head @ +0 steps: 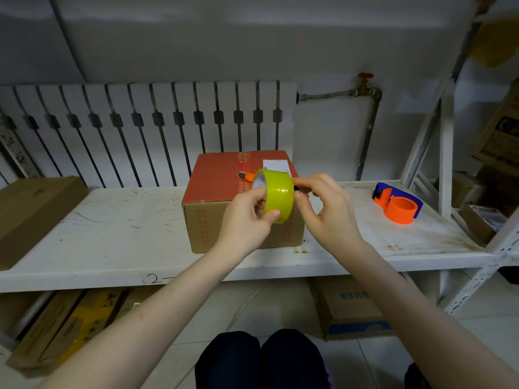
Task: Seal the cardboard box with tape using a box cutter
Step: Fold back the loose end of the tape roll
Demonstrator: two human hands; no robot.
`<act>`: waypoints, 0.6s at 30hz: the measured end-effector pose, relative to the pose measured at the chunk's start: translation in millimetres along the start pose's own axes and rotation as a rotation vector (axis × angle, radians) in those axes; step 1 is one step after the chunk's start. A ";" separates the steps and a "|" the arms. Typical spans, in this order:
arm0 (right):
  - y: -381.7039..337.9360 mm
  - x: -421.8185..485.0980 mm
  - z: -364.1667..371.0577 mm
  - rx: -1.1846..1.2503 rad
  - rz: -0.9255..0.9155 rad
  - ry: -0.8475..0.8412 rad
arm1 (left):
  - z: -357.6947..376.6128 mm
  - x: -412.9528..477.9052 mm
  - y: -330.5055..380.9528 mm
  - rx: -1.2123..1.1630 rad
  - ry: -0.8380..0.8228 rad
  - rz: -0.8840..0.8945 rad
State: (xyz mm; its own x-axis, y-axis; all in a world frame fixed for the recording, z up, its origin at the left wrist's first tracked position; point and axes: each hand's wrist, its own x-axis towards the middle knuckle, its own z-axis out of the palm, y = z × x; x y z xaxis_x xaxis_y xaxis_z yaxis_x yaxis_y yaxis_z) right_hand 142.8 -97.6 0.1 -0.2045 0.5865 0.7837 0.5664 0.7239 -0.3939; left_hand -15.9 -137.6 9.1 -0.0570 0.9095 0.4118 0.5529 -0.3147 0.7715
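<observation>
A cardboard box (219,178) with a red top stands in the middle of the white shelf (112,228), its flaps down. My left hand (247,220) holds a yellow-green tape roll (278,195) in front of the box, thumb across the roll's lower edge. My right hand (325,209) is at the roll's right side, its fingertips pinching at the roll's edge. An orange box cutter (247,176) lies on the box top, mostly hidden behind the roll.
An orange and blue tape dispenser (398,206) sits on the shelf to the right. A flat brown carton (31,214) lies at the left end. A radiator (140,130) stands behind. More boxes sit under the shelf and on the right rack (446,153).
</observation>
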 end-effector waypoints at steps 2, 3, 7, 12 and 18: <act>1.2 -0.4 -0.6 -0.043 -0.028 -0.022 | 1.0 -0.4 0.3 0.033 0.027 0.025; 0.6 -0.8 -1.2 -0.052 -0.039 -0.025 | 1.3 -0.9 1.0 0.054 0.036 0.038; -5.1 0.5 -6.6 -0.053 -0.038 -0.036 | 2.1 -1.0 -0.2 0.146 0.050 0.093; -9.7 4.4 -11.7 -0.098 0.030 -0.005 | 3.1 -2.1 1.5 0.174 0.039 0.154; -16.8 7.9 -9.2 -0.447 -0.047 -0.084 | 5.6 -0.9 -1.1 0.112 0.008 0.132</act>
State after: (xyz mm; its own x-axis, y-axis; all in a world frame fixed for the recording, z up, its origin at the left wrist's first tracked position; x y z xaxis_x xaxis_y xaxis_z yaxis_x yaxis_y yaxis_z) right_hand 139.0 -108.4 17.4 -0.2921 0.5976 0.7467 0.8399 0.5337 -0.0985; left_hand -11.8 -136.5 5.2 0.0155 0.8600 0.5100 0.6450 -0.3983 0.6521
